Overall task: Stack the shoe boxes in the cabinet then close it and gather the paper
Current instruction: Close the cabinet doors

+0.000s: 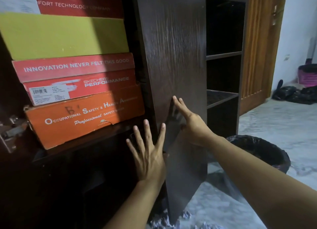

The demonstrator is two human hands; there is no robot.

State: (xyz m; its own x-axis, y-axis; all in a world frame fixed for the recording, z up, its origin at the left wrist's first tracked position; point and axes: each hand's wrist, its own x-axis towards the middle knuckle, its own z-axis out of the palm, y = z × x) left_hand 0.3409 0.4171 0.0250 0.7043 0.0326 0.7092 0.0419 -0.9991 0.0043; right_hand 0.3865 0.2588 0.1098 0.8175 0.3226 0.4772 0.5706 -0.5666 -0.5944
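Two bare forearms reach in from the bottom edge toward the dark wooden cabinet door [175, 57]. Left hand [149, 158] has its fingers spread and straight; it lies over the near vertical edge of the door, low down, and its grip is open, holding nothing. Right hand [190, 120] rests flat on the outer face of the door, just right of the left hand and a little higher, with straight fingers pointing up and left; its grip is open too, only pressing on the wood.

The door stands partly open, with its free edge toward the camera, between the left compartment and the open shelves [223, 55] on the right. Free room for the door is on its left side, toward the stack.

Shoe boxes sit stacked on a shelf in the left compartment, up and left of both hands and not touched by them. An orange box [82, 120] is lowest, its right end near the left fingertips. On it sits a red box [77, 78], then a yellow-green box [65, 36], and another red box [77, 4] at the top edge.

Crumpled paper [164, 222] lies on the floor at the bottom edge of the door. A bin with a black liner [267, 151] stands on the floor behind the right forearm.
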